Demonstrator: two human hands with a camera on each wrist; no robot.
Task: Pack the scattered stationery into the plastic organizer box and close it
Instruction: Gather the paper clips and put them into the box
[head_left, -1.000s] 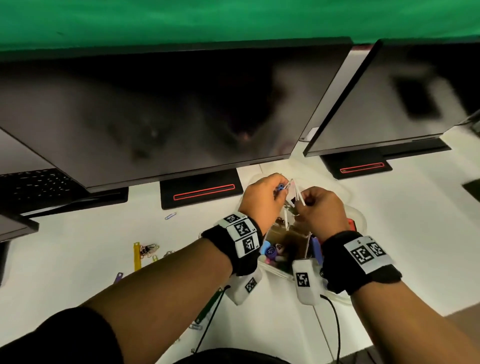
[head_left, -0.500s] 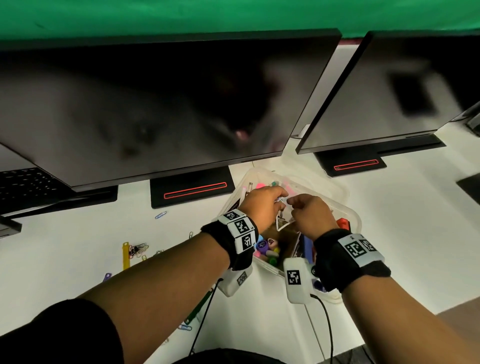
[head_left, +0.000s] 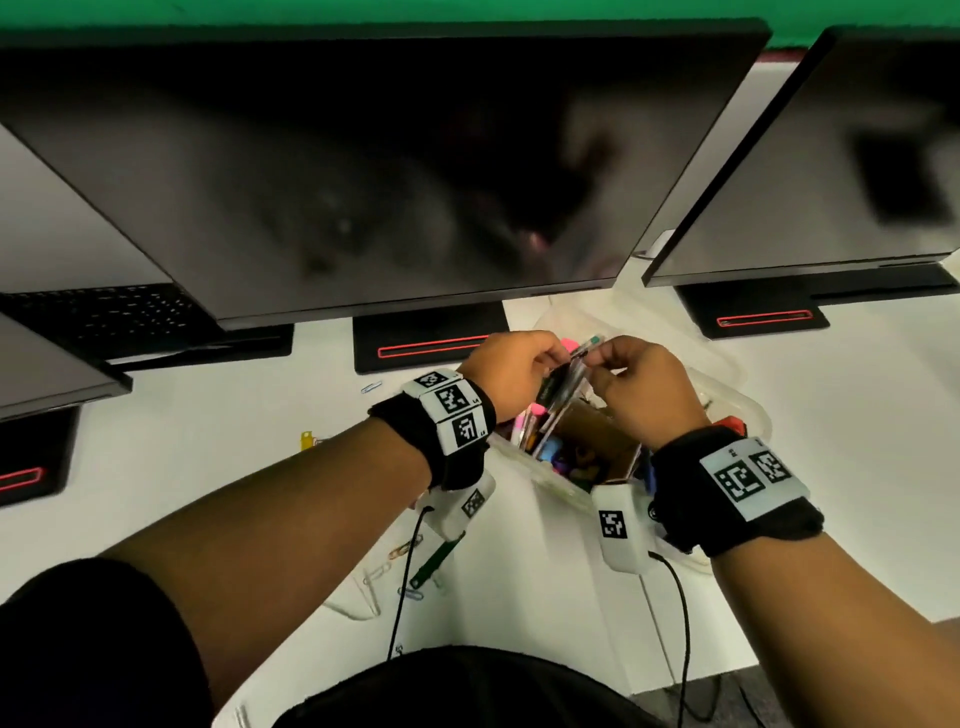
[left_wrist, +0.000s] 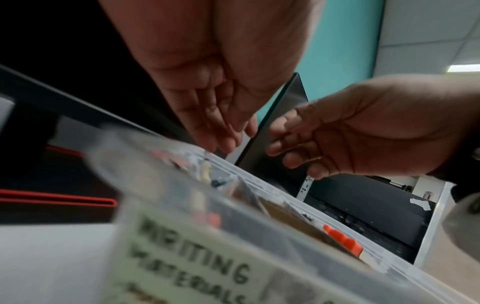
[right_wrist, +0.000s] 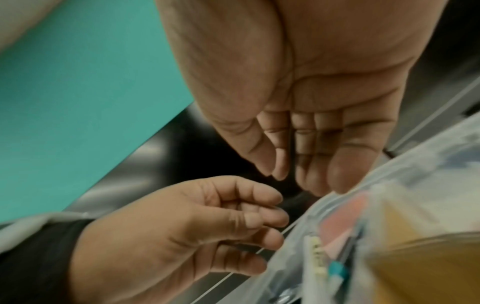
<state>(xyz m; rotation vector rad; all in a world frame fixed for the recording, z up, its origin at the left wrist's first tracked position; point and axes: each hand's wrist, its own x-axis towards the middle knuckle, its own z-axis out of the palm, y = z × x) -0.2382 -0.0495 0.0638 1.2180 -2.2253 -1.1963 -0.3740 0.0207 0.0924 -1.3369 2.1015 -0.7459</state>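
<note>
The clear plastic organizer box (head_left: 748, 402) sits on the white desk under both hands, and its label reads "WRITING MATERIALS" (left_wrist: 194, 257). Pens, markers and a cardboard divider (head_left: 597, 436) fill it. My left hand (head_left: 519, 369) and right hand (head_left: 639, 389) meet above the box. Their fingertips pinch the upper ends of a leaning bundle of pens (head_left: 563, 387), one with a teal cap (head_left: 594, 342). In the wrist views the left hand (left_wrist: 221, 139) and right hand (right_wrist: 275, 174) have fingers drawn together over the box rim (right_wrist: 389, 216), and the pens are blurred there.
Two dark monitors (head_left: 363, 182) (head_left: 831, 156) overhang the back of the desk on black stands (head_left: 431, 338). A keyboard (head_left: 104, 317) lies at far left. Loose paper clips (head_left: 371, 387) (head_left: 400, 551), a yellow clip (head_left: 307, 439) and a green pen (head_left: 436, 558) lie left of the box.
Both hands dipped lower into the box, then rose a little. A second ago they held small white pieces; now a dark bundle of pens is between them.
</note>
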